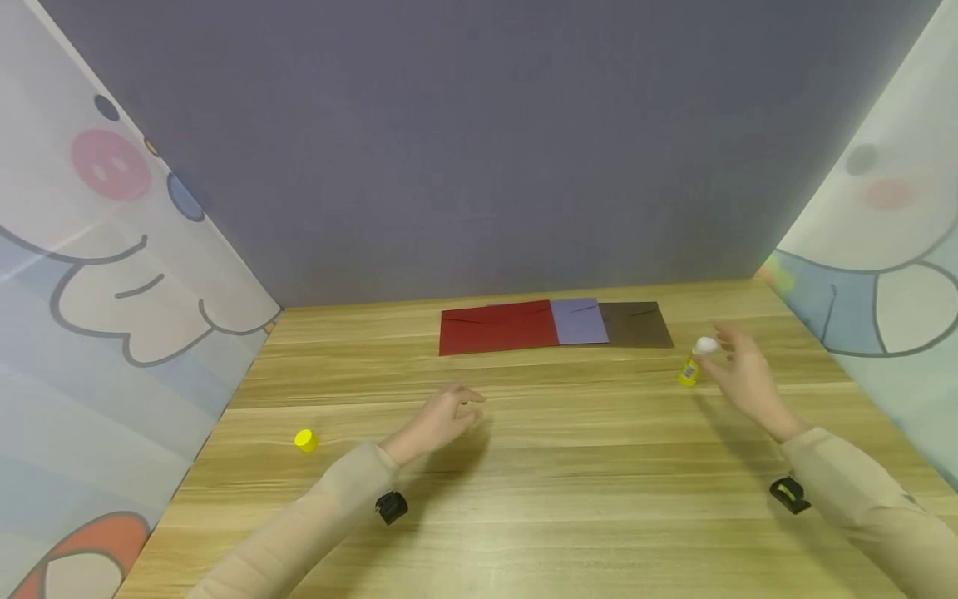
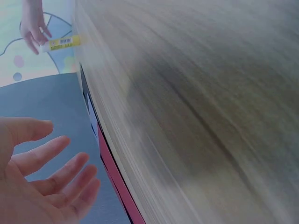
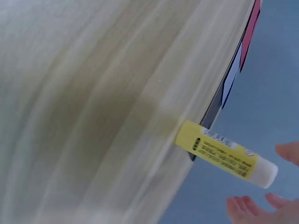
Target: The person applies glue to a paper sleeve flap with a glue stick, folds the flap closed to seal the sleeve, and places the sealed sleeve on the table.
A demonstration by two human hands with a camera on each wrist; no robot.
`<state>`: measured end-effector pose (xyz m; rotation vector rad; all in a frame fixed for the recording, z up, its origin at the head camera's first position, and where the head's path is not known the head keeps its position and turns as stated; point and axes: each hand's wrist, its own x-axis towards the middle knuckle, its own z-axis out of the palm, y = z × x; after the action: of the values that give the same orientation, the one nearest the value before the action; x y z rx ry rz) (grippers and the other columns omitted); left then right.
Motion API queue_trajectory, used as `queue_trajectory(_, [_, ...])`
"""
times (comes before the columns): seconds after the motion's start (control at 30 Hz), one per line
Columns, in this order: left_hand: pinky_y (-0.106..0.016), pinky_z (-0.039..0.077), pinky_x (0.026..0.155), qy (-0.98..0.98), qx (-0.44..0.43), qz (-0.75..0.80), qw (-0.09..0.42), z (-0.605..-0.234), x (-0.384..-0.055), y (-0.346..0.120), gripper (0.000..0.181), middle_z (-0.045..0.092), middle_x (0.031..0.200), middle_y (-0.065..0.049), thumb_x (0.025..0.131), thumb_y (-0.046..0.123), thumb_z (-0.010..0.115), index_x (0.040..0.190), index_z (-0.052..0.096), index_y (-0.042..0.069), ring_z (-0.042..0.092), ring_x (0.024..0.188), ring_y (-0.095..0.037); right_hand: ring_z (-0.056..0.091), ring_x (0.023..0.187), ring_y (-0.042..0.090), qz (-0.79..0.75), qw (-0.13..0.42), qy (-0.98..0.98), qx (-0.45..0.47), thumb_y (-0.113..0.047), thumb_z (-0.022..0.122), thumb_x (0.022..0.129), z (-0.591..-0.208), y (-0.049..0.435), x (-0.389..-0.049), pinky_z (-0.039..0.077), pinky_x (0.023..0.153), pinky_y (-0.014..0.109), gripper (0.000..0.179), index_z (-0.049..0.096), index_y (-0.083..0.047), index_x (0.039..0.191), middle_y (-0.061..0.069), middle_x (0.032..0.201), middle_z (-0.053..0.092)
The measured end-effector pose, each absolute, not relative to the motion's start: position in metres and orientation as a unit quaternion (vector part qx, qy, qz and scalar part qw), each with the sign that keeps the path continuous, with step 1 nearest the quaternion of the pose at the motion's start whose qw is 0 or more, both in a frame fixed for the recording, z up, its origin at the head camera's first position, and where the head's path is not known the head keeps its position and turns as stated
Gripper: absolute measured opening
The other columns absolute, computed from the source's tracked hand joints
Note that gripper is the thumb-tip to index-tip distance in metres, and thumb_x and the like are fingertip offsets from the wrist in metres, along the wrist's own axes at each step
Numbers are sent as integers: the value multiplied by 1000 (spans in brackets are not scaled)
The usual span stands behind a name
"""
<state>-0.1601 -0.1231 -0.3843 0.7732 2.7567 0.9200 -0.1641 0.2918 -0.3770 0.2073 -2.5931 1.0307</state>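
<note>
A yellow glue stick (image 3: 219, 151) with a white top stands upright on the right side of the wooden table. Beside its top is my right hand (image 1: 744, 383), thumb and fingers spread; the right wrist view shows a gap between them and the stick. My left hand (image 1: 437, 420) hovers over the table left of the middle, holding nothing, its fingers (image 2: 56, 179) loosely bent in the left wrist view. Farther left, a small yellow cap (image 1: 306, 441) sits on the tabletop.
Along the back of the table (image 1: 539, 516) lie a red envelope (image 1: 497, 327), a lilac envelope (image 1: 580, 322) and a dark brown envelope (image 1: 636, 324), partly overlapping. A grey panel (image 1: 486, 150) rises behind them. Printed cartoon walls flank the table on both sides.
</note>
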Motion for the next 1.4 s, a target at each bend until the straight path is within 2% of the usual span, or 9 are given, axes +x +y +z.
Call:
queue_trajectory(0.17, [-43,45,85,912,256,312,76,-384,-158,-124,27,55,106,-13,85,11,55,110,59,0,52,99,-30,38,101,56,407,89,-908,38,-15,50,90,-381,299,-165,38,79,62,55,26,20,124,42,116,35])
queue_trajectory(0.43, [-42,45,84,907,265,319,78,-387,-156,-123,27,56,103,-13,85,10,56,110,59,0,52,98,-29,40,106,53,430,21,-903,-2,-25,47,91,-385,301,-166,39,83,59,57,29,18,125,40,120,37])
queue_trajectory(0.73, [-41,46,81,906,269,319,78,-387,-154,-123,27,55,103,-11,86,10,55,110,59,0,52,97,-28,45,102,50,427,26,-903,-24,-24,48,91,-390,300,-168,51,72,43,50,39,16,120,39,117,42])
queue_trajectory(1.1, [-40,45,82,901,269,330,83,-388,-150,-120,27,56,103,-10,86,11,54,111,59,1,51,96,-25,49,100,47,429,51,-902,-22,-28,51,90,-386,290,-165,51,66,31,50,45,14,117,36,114,47])
queue_trajectory(1.2, [-39,46,81,900,273,329,79,-387,-149,-118,27,56,103,-9,86,11,55,111,59,2,51,95,-23,48,102,46,438,49,-897,-26,-32,51,89,-380,282,-164,50,73,40,53,47,12,117,34,115,48])
queue_trajectory(1.33, [-38,47,81,897,282,334,71,-385,-148,-114,26,57,103,-9,85,8,55,110,60,2,52,95,-23,41,109,47,472,17,-881,-23,-38,49,89,-370,271,-161,39,84,58,60,43,11,121,34,120,44])
queue_trajectory(1.4, [-38,47,81,894,288,338,66,-384,-148,-111,26,58,103,-9,85,8,55,110,60,2,53,94,-23,39,112,47,491,0,-871,-22,-40,49,89,-365,265,-160,34,86,61,62,41,11,123,33,123,42])
